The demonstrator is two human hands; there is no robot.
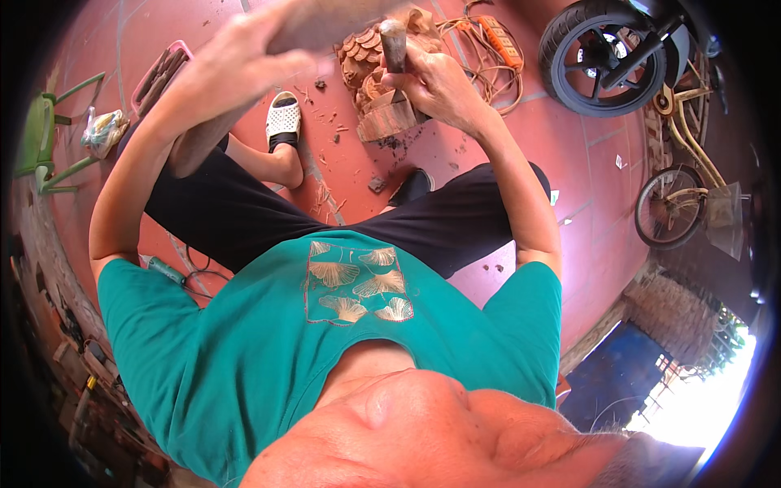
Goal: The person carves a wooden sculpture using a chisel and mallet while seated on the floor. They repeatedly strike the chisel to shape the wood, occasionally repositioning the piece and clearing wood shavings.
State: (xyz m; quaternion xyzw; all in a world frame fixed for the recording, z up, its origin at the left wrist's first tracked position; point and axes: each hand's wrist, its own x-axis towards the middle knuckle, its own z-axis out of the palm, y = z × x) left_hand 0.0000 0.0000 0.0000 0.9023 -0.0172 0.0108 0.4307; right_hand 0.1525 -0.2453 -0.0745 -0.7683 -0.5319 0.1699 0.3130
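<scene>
My left hand (236, 69) is raised at the upper left, smeared by motion, with its fingers around a long wooden club (338, 23). The club's far part crosses the top edge, and its other end comes out below my wrist. My right hand (439, 88) is closed around a chisel (394, 47), whose rounded handle end points up at me; its blade is hidden. Below and behind the chisel a brown wood carving (386, 120) with overlapping scale shapes rests on the floor. My right hand is over its right side.
Wood chips and dark crumbs lie on the red tiled floor (329, 163). Right of the carving sit an orange power strip (500, 42) and coiled cord. A motorcycle wheel (604, 57) and bicycle (675, 203) stand at right. A pink-edged tray (163, 77) and green chair (37, 142) are at left.
</scene>
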